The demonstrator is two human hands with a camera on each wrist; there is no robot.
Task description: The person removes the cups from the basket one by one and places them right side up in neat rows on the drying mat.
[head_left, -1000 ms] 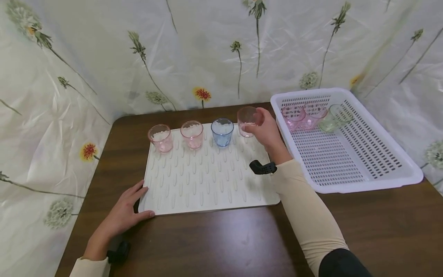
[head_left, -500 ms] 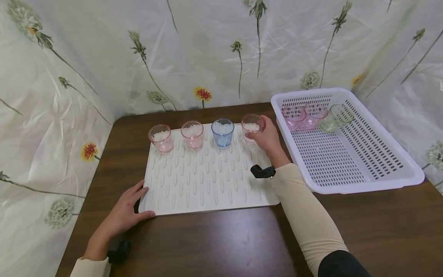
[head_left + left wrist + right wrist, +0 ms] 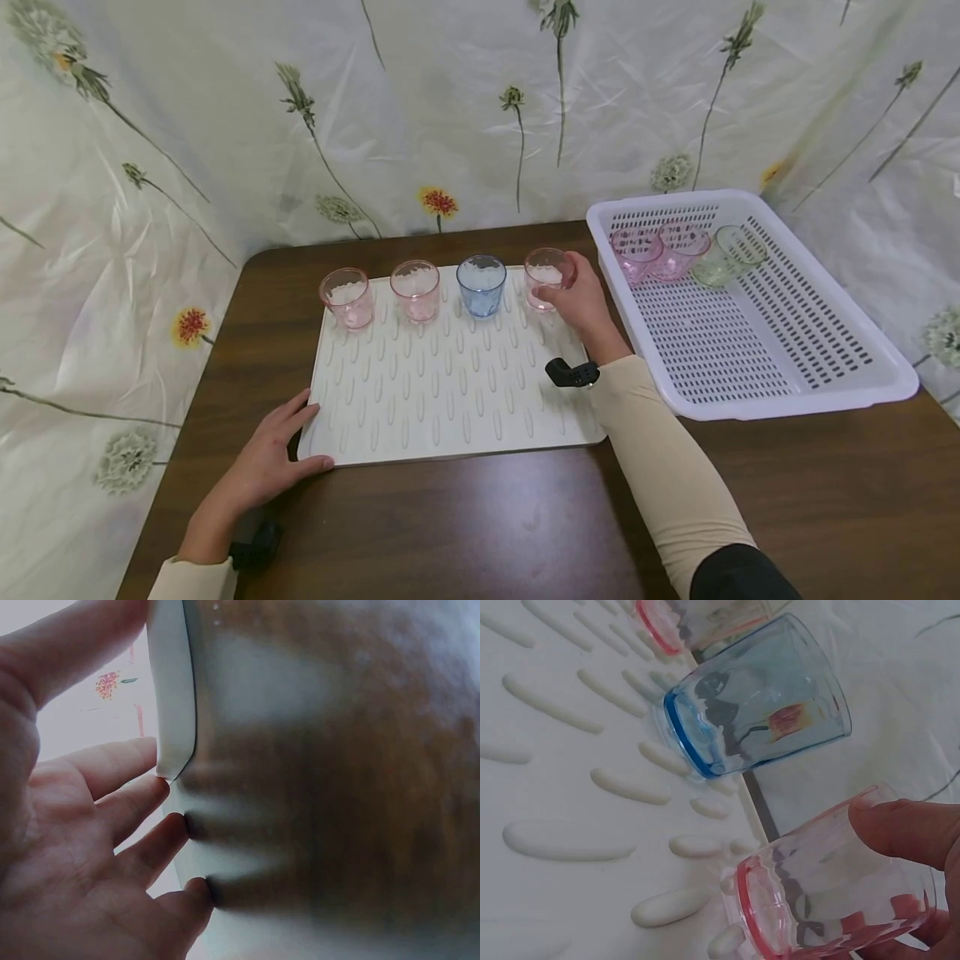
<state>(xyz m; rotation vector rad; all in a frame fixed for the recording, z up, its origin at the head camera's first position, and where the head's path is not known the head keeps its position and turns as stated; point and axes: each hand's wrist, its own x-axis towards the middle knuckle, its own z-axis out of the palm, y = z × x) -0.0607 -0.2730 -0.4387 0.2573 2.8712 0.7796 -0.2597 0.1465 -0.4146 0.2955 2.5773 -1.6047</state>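
Note:
My right hand [image 3: 582, 297] grips a clear pink glass [image 3: 543, 280] at the far right corner of a white ridged mat [image 3: 442, 400]. In the right wrist view its pink base [image 3: 757, 907] meets the mat, and the thumb lies along its side. To its left along the mat's back edge stand a blue glass [image 3: 482, 287] and two more pink glasses, the nearer pink glass [image 3: 416, 292] and the corner pink glass [image 3: 348, 300], all upright. My left hand [image 3: 266, 458] rests with spread fingers at the mat's near left corner, fingertips touching its edge [image 3: 176, 697].
A white perforated basket [image 3: 795, 400] stands right of the mat, beside my right forearm. Inside, at its back, sit two pink glasses [image 3: 678, 254] and a green glass [image 3: 723, 258]. The dark wooden table [image 3: 450, 533] meets a flowered sheet [image 3: 465, 108] behind.
My right hand has lowered the pink glass onto the mat and shifted it slightly right and nearer; over the last half second it stays there. The left hand keeps its place.

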